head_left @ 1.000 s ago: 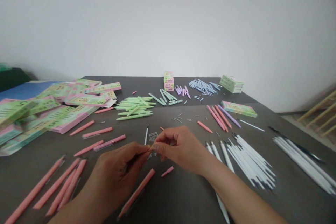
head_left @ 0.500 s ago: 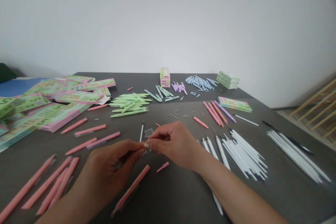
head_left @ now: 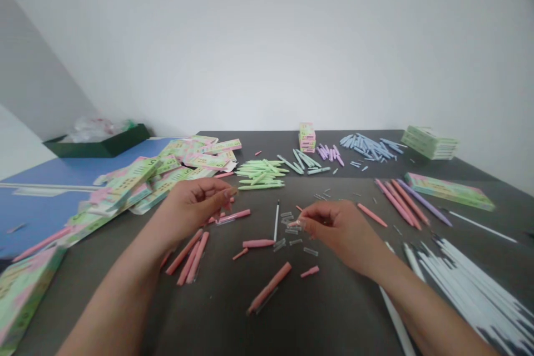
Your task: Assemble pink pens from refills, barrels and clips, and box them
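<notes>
Two hands point(head_left: 267, 217) apart above scattered pink pens point(head_left: 258, 243)

Small clear tubes point(head_left: 292, 229) are lying scattered at frame centre, just beside a pink pen barrel point(head_left: 258, 243) lying flat.

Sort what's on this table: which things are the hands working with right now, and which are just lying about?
In hand:
left hand, fingers pinched above the pink pen barrels
right hand, fingertips at the small clear parts
white refill between the hands

Lying about:
green barrels
blue pieces
purple pieces
flat boxes
white refill pile
</notes>
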Demonstrator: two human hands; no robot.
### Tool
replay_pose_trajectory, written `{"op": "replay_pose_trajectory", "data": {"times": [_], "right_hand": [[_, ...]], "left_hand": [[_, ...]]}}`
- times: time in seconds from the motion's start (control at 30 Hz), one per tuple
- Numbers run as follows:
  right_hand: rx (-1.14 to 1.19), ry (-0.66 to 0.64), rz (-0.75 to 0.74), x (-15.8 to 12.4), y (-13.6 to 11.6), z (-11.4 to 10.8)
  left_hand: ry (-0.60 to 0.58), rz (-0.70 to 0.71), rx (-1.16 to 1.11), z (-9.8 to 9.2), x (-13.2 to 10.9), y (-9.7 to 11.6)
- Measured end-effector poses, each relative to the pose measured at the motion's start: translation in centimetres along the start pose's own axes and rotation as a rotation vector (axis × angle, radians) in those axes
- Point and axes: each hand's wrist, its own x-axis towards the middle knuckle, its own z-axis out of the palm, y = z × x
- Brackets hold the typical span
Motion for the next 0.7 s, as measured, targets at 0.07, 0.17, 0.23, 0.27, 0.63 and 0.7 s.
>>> {"op": "replay_pose_trajectory", "data": {"times": [0.07, 0.17, 0.23, 0.27, 0.63, 0.7], "right_hand": [[-0.018, -0.02, -0.02, -0.1, 0.0, 0.3], [-0.031, -0.036, -0.043, -0.3, 0.1, 0.6], [-0.031, -0.036, -0.058, -0.4, 0.1, 0.6], [-0.034, -0.03, -0.067, -0.4, 0.1, 0.6], [-0.026, 0.014, -0.15, -0.6, -0.3, 1.1], [0.021, -0.005, -0.138, -0.7, -0.3, 1.3]], "left_hand": [[-0.112, -0.01, 0.102, -0.5, -0.1, 0.1], [-0.235, 0.02, 0.3, -0.9, -0.4, 0.0], [-0.258, 0.025, 0.432, -1.3, -0.9, -0.6], [-0.258, 0.002, 0.496, -1.5, -1.3, -1.1], [-0.053, -0.31, 0.704, 1.9, -6.9, -7.5], [-0.015, -0.302, 0.747, 2.7, -6.7, -7.6]]}}
